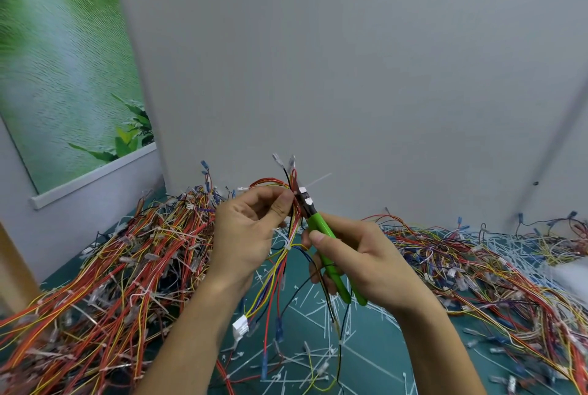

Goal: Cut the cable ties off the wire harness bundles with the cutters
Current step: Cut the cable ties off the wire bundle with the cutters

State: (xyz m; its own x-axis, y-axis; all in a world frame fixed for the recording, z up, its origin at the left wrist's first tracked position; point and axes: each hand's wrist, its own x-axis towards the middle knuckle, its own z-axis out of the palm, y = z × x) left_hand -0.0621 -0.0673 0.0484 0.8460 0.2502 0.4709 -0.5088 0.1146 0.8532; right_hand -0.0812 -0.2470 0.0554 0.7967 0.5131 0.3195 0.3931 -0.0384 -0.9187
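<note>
Left grip (249,232) pinches a wire harness bundle (280,262) at centre frame, raised above the green tabletop (381,343); its wires hang down to a white connector (239,326). Right grip (359,254) clasps the green-handled cutters (322,230), their tip at a white cable tie (302,190) on the bundle. Loose harness piles (127,267) lie at lower left and right, cut ties (313,302) scattered between them.

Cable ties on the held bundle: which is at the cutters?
The upper tie, at the tip of the cutters, tail sticking out; the lower tie sits further down.
</note>
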